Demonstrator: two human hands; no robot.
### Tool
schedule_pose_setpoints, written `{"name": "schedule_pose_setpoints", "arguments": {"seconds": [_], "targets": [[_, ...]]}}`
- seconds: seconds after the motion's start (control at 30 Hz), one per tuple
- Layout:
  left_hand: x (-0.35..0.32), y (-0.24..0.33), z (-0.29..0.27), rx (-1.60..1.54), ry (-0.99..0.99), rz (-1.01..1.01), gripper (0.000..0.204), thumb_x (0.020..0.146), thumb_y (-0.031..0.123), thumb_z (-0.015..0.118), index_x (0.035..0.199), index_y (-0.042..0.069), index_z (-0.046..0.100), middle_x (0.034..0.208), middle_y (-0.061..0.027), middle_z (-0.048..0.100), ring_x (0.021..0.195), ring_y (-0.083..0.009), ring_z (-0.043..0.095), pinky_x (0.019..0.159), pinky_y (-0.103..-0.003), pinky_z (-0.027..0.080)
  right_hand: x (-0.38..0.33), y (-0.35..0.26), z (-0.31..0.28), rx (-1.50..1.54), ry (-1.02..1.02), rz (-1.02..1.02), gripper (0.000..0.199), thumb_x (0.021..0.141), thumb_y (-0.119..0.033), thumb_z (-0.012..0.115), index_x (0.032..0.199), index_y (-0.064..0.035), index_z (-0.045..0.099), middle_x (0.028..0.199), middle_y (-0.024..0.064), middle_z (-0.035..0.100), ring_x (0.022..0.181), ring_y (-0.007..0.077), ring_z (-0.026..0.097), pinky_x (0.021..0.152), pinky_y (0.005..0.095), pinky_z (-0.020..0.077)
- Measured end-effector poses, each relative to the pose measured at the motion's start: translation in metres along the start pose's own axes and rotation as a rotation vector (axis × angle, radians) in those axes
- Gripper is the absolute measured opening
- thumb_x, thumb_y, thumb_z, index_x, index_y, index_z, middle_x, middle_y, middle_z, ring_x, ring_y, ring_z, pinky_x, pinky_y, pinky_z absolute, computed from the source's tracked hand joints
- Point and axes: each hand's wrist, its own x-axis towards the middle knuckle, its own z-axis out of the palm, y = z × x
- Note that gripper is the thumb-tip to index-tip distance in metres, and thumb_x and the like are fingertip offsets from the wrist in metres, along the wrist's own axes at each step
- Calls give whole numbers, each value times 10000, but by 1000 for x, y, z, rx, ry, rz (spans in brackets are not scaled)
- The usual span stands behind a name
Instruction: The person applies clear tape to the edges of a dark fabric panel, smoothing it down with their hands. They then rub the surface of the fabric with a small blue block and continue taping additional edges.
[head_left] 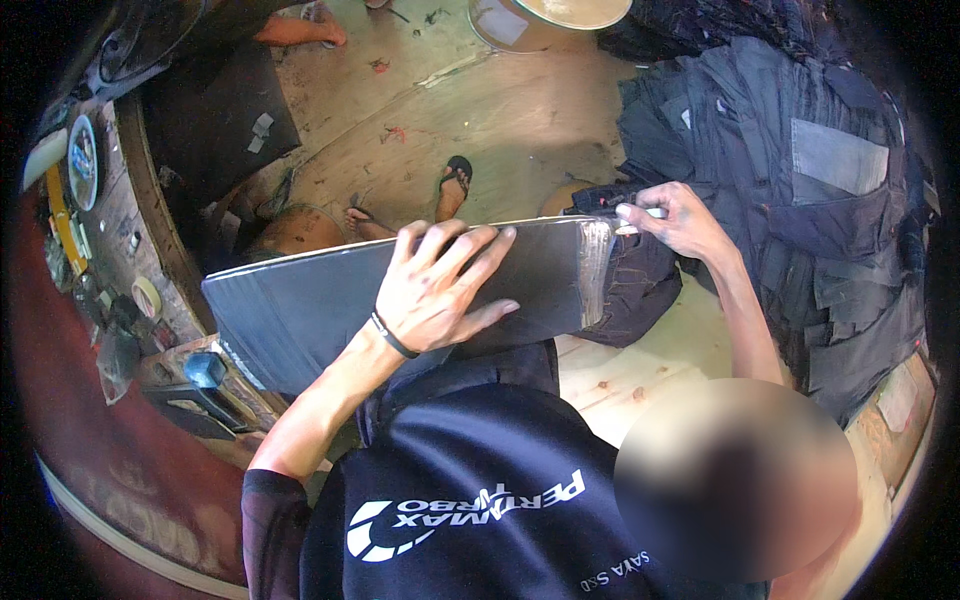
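Observation:
A dark flat board [330, 290] lies slantwise across my lap, its upper edge pale and its right end wrapped in scuffed, shiny tape [594, 268]. My left hand [440, 280] rests flat on its face, fingers spread and thumb apart, the fingertips at the upper edge. At the board's upper right corner, my right hand [680, 220] pinches a small white chalk-like stick [655, 213]. Dark cloth [600, 200] lies by that corner, just left of the right fingertips. More dark, stitched cloth [645, 295] hangs below the right end.
A large heap of dark garments and cloth pieces [750, 190] fills the right side. On the left stands a worn wooden bench [125, 180] with a tape roll [146, 297] and a blue object [204, 370]. Another person's foot [325, 28] shows far off, near a round drum [510, 28].

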Motion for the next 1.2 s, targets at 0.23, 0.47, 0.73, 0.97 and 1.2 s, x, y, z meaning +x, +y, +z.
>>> {"name": "schedule_pose_setpoints", "arguments": {"seconds": [0.23,0.47,0.73,0.97,1.2], "targets": [[40,41,33,43,41,-76,767,872,520,821,1486,95,647,1369,-81,626,1231,-295,594,1070,-511,438,-6,2,5,-10,61,-63,460,1032,-470,742,939,-29,837,690,176,640,635,257,565,659,424,474],[52,32,34,-66,128,-54,665,849,365,874,1427,97,686,1371,-91,645,1251,-321,607,1036,-499,467,-7,8,13,89,101,-98,449,1046,-427,741,909,-6,812,657,101,511,622,174,445,598,383,374],[51,15,28,-72,104,-78,390,898,180,838,1278,107,793,1164,-71,704,1036,-302,638,889,-426,514,-3,11,8,150,93,-169,495,1055,-382,755,794,38,719,629,37,431,612,109,347,550,361,304],[50,12,34,-58,89,-35,430,903,174,833,1327,129,780,1192,-44,699,1041,-286,636,894,-421,509,8,10,-5,109,42,-105,481,1034,-420,770,850,24,788,632,73,605,589,130,457,566,352,378],[52,0,29,-11,41,100,476,900,181,830,1370,141,759,1213,-37,695,1054,-272,640,894,-418,504,5,18,-3,143,-22,-80,471,1039,-403,770,848,28,786,634,32,556,636,98,463,586,348,381]]}}
